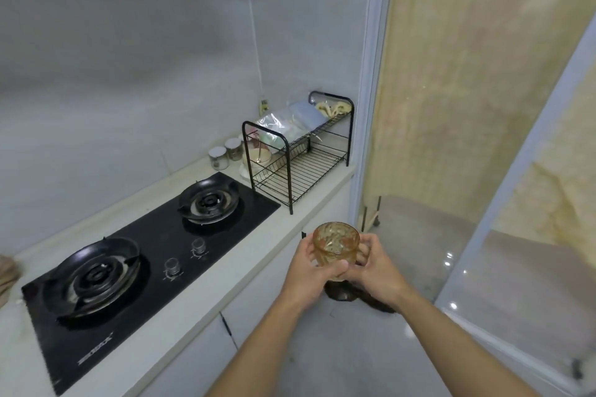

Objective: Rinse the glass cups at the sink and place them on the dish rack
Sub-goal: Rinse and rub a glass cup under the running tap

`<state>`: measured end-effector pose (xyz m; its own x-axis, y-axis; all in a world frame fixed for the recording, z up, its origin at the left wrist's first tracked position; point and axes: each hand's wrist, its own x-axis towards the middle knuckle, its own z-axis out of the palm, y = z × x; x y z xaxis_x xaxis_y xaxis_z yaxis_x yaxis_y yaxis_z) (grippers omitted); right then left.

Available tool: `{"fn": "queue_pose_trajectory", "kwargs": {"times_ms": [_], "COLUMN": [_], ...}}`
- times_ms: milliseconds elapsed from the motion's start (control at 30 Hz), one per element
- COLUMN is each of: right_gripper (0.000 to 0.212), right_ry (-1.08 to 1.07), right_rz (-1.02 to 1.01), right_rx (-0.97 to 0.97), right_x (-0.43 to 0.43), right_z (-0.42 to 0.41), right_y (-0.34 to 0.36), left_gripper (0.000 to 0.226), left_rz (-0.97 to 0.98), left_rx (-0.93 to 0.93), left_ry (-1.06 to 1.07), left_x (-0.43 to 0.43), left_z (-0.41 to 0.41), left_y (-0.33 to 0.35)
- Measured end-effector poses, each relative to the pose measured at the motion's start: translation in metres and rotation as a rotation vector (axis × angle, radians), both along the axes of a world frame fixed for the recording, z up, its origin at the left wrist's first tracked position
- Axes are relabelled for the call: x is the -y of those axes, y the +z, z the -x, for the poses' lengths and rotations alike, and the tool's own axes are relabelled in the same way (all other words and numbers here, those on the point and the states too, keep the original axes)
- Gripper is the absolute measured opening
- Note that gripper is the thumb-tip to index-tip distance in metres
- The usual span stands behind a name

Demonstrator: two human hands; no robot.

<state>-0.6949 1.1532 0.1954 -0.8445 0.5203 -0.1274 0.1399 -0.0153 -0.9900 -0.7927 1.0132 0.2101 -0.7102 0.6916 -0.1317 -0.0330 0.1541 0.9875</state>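
An amber patterned glass cup (335, 242) is held upright in front of me, off the counter's front edge, mouth up. My left hand (309, 274) wraps its left side and base. My right hand (371, 271) grips its right side, fingers through or around a handle. The black wire dish rack (300, 167) stands at the far end of the counter, beyond the cup. Its lower shelf is mostly bare wire; bags and a bowl sit on its upper shelf and left part. No sink is in view.
A black two-burner gas hob (145, 255) fills the white counter (290, 219) to my left. Two small lidded jars (225, 153) stand by the wall behind the rack. A door frame (367, 106) rises right of the rack. A dark object (345, 293) lies on the floor below my hands.
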Motion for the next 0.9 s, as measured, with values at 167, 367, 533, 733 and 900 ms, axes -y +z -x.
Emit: {"fn": "queue_pose_trajectory", "kwargs": {"times_ms": [167, 367, 533, 733, 900], "right_gripper": [0.090, 0.084, 0.086, 0.084, 0.080], "right_ry": [0.075, 0.148, 0.187, 0.305, 0.508], "right_rz": [-0.027, -0.080, -0.104, -0.173, -0.216], "right_rx": [0.039, 0.117, 0.195, 0.301, 0.429], "right_x": [-0.087, -0.167, -0.228, -0.285, -0.304], "right_z": [0.044, 0.116, 0.185, 0.277, 0.339], "right_y": [0.000, -0.016, -0.022, -0.024, -0.034], "left_gripper": [0.089, 0.074, 0.072, 0.049, 0.037], "left_rz": [0.017, 0.014, 0.004, -0.038, 0.000], "left_rx": [0.028, 0.062, 0.142, 0.244, 0.375], "left_ry": [0.074, 0.123, 0.162, 0.234, 0.412], "left_x": [-0.078, -0.147, -0.206, -0.256, -0.276], "left_z": [0.033, 0.090, 0.154, 0.226, 0.264], "left_y": [0.001, -0.009, -0.032, -0.040, -0.061]}}
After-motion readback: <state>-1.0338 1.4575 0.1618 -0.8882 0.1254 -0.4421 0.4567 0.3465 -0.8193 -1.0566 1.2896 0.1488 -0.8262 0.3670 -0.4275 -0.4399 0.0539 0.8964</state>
